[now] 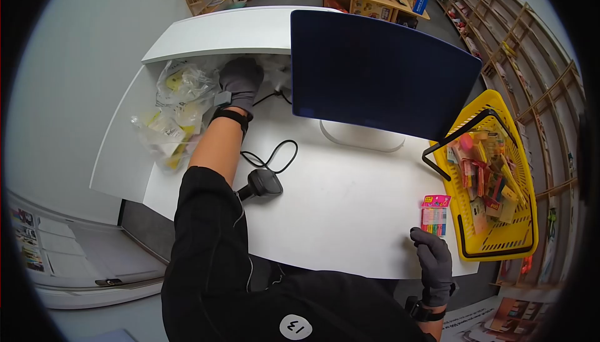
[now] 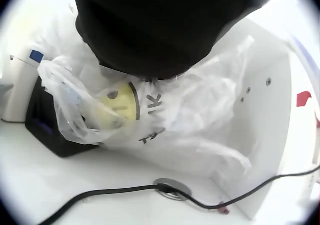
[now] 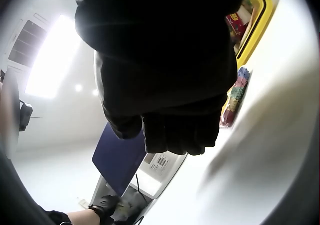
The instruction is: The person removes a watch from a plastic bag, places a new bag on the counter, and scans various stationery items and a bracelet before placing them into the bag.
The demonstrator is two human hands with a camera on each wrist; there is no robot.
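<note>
My gloved left hand [image 1: 241, 81] reaches under the raised shelf at the back of the desk, among clear plastic bags [image 1: 186, 83]. In the left wrist view the dark hand [image 2: 150, 32] lies over a white see-through bag [image 2: 185, 110] with a yellow smiley print; its fingertips are hidden, and I cannot tell whether they grip the plastic. My gloved right hand [image 1: 434, 261] hangs loosely curled over the desk's front edge, holding nothing. Just beyond it lies a pink-topped pack of coloured sticks [image 1: 434, 216].
A large monitor [image 1: 381, 73] stands right of my left arm. On the right sits a yellow basket [image 1: 465, 242] full of small packaged goods. A black handheld scanner [image 1: 265, 183] and its cable lie beside my left sleeve. A black cord [image 2: 115, 190] runs before the bags.
</note>
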